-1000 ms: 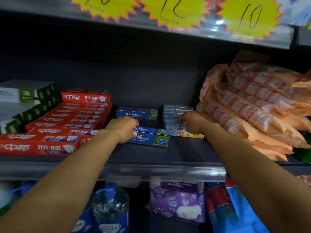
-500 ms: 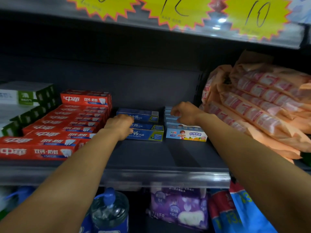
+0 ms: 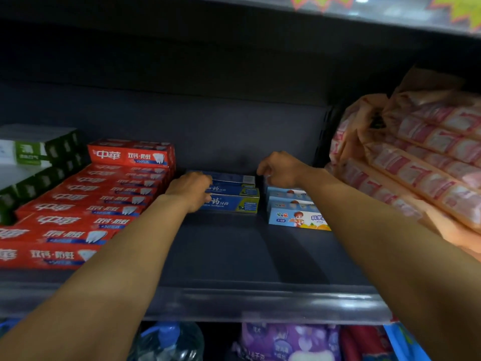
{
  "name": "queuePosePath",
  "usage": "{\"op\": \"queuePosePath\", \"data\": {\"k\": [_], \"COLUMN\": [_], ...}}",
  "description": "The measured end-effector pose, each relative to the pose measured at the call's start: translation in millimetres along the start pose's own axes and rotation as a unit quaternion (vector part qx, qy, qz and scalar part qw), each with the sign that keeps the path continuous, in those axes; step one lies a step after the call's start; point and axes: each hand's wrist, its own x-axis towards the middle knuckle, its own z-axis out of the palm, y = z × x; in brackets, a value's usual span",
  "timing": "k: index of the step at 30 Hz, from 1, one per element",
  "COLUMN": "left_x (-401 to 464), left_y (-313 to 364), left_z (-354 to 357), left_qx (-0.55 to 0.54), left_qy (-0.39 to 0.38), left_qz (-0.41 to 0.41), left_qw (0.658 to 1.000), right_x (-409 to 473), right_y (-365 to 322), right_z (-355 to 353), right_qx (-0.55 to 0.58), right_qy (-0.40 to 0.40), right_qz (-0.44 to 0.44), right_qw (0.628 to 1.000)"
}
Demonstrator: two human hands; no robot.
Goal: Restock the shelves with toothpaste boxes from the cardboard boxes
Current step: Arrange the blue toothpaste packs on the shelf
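You're squaring up stock — left hand (image 3: 191, 190) curled against the blue toothpaste boxes (image 3: 231, 198), right hand (image 3: 281, 169) loosely curled, apparently empty, behind the kids' boxes (image 3: 294, 212) — next, fetch more.

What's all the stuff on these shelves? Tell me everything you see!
Red boxes: many, red, stacked left on the shelf.
Green boxes: several, white and green, far left.
Blue boxes: three seen, blue, middle, in a row.
Kids' boxes: several, light blue, right of the blue boxes.
Orange packs: a pile, orange and pink, far right.
Shelf: one, dark grey.
Water jug: one, clear with blue cap, below.
Purple pack: one, purple, below.
Left hand: on the blue boxes.
Right hand: behind the kids' boxes.
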Motion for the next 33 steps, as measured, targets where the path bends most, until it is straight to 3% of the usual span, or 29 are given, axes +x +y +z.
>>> {"op": "queuePosePath", "data": {"k": [13,22,33], "left_x": [27.4,30.2,31.4], "left_y": [-19.5,-32.2,-38.8], "left_z": [0.2,-1.3,-0.1], "left_qx": [-0.030,-0.022,-0.033], "left_qy": [-0.022,-0.021,-0.023], "left_qz": [0.027,0.059,0.073], "left_qw": [0.999,0.998,0.997], "right_x": [39.2,49.8,60.6], "right_y": [-1.1,-4.1,3.1], "right_z": [10.3,19.9,21.2], "right_qx": [0.005,-0.002,0.064], "right_qy": [-0.015,-0.094,-0.095], "right_qz": [0.014,0.010,0.016], "right_qw": [1.000,0.996,0.993]}}
